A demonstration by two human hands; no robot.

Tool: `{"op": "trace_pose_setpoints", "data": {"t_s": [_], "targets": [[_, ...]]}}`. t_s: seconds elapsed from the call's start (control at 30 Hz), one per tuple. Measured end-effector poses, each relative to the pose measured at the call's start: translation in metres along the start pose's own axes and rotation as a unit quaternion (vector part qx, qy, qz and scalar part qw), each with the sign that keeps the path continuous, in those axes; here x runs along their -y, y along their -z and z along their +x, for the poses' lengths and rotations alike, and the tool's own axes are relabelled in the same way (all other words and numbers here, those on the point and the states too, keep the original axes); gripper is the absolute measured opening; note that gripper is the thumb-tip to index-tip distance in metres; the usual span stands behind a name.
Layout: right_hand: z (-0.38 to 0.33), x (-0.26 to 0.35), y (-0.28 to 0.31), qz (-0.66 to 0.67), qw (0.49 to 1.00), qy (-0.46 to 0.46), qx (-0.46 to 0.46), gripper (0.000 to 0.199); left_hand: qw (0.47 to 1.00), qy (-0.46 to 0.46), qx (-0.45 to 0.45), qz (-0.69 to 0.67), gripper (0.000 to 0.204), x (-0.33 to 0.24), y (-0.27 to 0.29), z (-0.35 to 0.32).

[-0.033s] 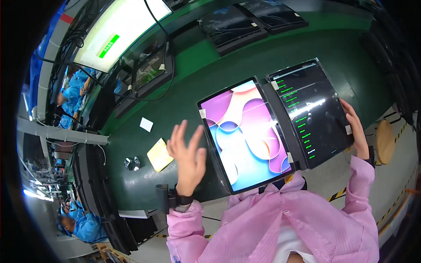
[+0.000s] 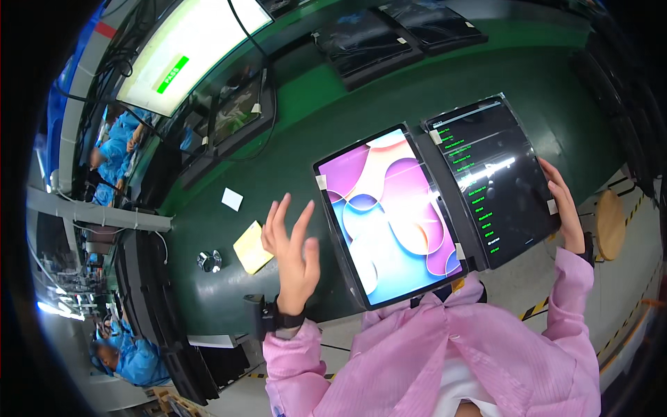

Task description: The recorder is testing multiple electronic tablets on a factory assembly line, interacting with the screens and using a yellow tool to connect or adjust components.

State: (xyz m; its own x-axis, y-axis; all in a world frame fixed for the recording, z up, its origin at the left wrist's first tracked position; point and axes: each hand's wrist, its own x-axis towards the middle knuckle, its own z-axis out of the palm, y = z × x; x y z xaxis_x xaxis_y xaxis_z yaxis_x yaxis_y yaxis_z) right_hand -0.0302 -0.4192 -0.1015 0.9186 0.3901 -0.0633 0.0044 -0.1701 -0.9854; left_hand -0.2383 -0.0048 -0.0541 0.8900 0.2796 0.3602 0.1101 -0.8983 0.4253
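Observation:
Two lit tablets lie side by side in a black tray (image 2: 460, 222) at the near edge of the table. The left tablet (image 2: 396, 215) shows a colourful swirl wallpaper; the right tablet (image 2: 497, 187) has a dark screen with a list of green text lines. My left hand (image 2: 295, 257) hovers just left of the left tablet, fingers spread, holding nothing. At the outer right edge, my right hand (image 2: 568, 215) grips the right tablet's side together with the tray; some of its fingers are hidden. Small pale tabs stick to the tablets' edges.
A yellow pad (image 2: 253, 248), a white card (image 2: 232, 199) and a small shiny metal object (image 2: 208, 260) lie left on the green table (image 2: 292, 153). More dark tablets (image 2: 361, 42) rest at the back, beside a lit monitor (image 2: 187, 48). A round stool (image 2: 610, 226) stands right.
My left hand has shifted slightly left and away from the left tablet, its fingers still spread. My right hand and both tablets look almost unmoved.

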Motion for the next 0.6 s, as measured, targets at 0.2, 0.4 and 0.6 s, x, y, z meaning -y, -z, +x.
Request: {"op": "trace_pose_setpoints", "data": {"t_s": [0.2, 0.4, 0.6], "targets": [[0.000, 0.006, -0.002, -0.029, 1.000, 0.007, -0.005, 0.060, 0.993, -0.065, 0.088, -0.048, 0.048, -0.010, 0.016, -0.046], [-0.005, 0.014, -0.008, -0.019, 1.000, 0.012, 0.008, 0.068, 0.987, -0.126, 0.104, 0.004, 0.053, -0.013, 0.005, -0.075], [-0.015, 0.021, -0.011, -0.135, 0.990, 0.023, 0.035, 0.081, 0.987, -0.095, 0.126, -0.004, 0.054, -0.012, 0.004, -0.076]]}}
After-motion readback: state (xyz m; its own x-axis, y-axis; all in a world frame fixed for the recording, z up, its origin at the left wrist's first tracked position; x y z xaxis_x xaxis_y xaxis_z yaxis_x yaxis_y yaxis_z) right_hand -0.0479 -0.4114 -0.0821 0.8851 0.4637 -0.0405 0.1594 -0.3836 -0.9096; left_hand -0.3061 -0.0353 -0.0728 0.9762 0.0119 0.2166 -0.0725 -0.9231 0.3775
